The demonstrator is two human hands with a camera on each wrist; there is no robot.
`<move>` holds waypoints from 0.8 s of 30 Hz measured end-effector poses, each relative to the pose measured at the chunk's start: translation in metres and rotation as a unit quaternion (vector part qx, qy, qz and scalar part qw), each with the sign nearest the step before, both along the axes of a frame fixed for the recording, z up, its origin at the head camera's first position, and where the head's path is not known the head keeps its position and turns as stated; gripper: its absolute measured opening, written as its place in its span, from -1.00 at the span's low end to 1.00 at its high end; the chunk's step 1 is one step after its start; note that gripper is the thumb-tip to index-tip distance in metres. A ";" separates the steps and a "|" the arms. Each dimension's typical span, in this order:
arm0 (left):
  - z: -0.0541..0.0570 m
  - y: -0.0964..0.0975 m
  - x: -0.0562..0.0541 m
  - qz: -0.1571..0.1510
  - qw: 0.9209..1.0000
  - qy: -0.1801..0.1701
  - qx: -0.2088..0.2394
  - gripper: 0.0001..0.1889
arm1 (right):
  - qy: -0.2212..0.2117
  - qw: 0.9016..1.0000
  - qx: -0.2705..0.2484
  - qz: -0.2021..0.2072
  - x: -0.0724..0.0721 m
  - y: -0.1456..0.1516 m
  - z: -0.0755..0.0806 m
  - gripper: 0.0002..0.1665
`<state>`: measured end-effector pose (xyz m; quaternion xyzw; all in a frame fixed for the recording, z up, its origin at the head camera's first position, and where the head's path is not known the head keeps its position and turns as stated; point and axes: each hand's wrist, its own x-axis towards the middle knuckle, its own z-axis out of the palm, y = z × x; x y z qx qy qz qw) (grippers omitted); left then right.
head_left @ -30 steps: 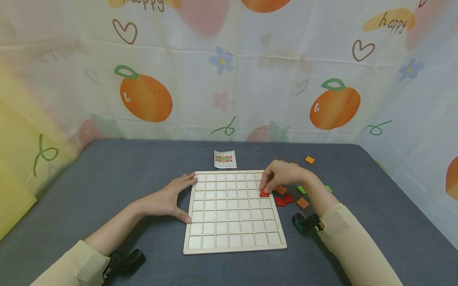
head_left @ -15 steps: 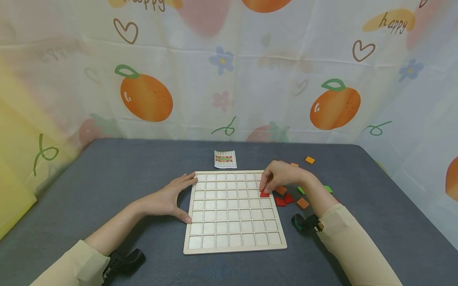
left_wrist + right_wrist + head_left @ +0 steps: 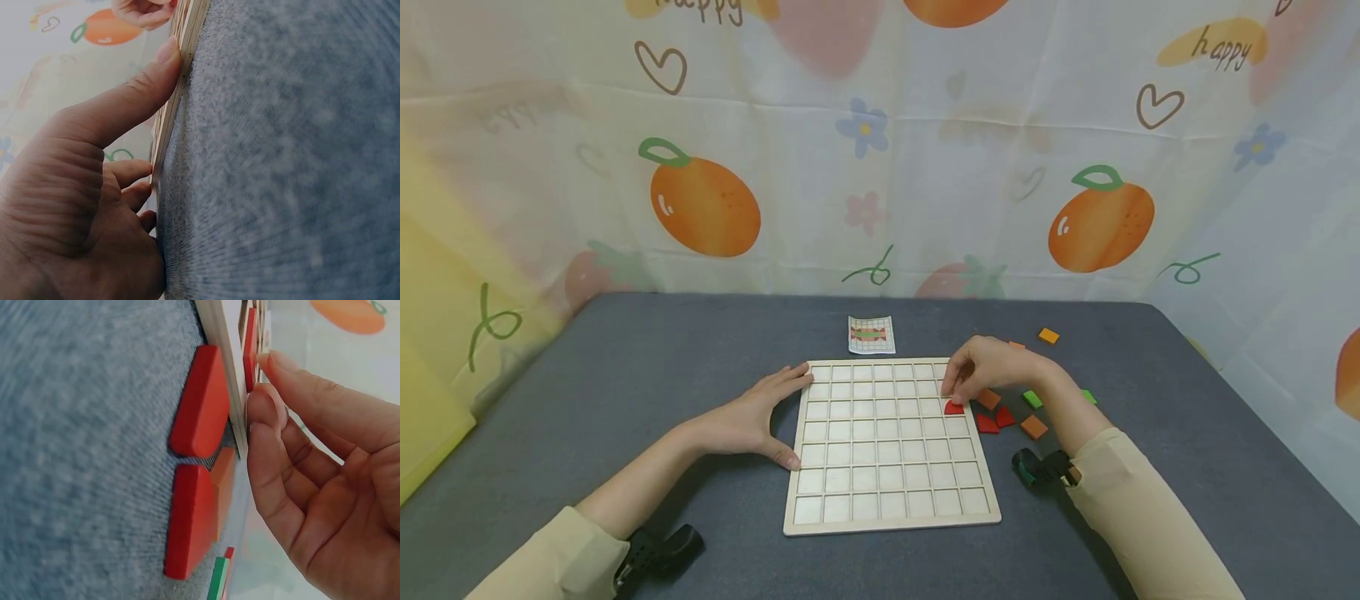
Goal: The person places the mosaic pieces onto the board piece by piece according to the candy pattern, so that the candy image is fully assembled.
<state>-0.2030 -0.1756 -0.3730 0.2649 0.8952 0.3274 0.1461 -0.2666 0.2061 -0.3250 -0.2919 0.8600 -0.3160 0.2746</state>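
A wooden grid board (image 3: 891, 452) with square cells lies on the table. My left hand (image 3: 741, 425) rests at its left edge, thumb low and fingers higher up, spread apart. In the left wrist view, the left thumb (image 3: 140, 90) presses the board's side. At the board's right edge my right hand (image 3: 988, 367) bends over a small red tile (image 3: 953, 407) in a right-column cell. The right wrist view shows thumb and fingertips pinched at the end of that red tile (image 3: 250, 350). The rest of the board's cells in sight hold no tile.
Right of the board lie loose red tiles (image 3: 987, 423), brown tiles (image 3: 1034, 427) and green tiles (image 3: 1033, 399). Farther back is an orange-yellow tile (image 3: 1048, 336). A small card (image 3: 871, 335) with a coloured grid pattern lies behind the board. A printed curtain (image 3: 880, 167) hangs beyond the table.
The right fingers have shifted slightly up and left, so more of the red tile shows. The left hand and the board stay in place.
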 end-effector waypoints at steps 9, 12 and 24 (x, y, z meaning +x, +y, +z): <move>0.000 -0.001 0.001 -0.009 1.000 0.001 0.007 0.26 | 0.025 0.999 0.010 -0.026 0.002 0.007 0.006 -0.78; 0.000 -0.001 0.001 -0.009 1.000 0.001 0.005 0.26 | 0.020 0.999 0.002 -0.031 0.002 0.011 0.007 -0.76; -0.003 -0.002 -0.001 -0.006 1.000 0.002 0.002 0.25 | -0.006 0.998 -0.018 -0.052 0.001 0.033 0.004 -0.69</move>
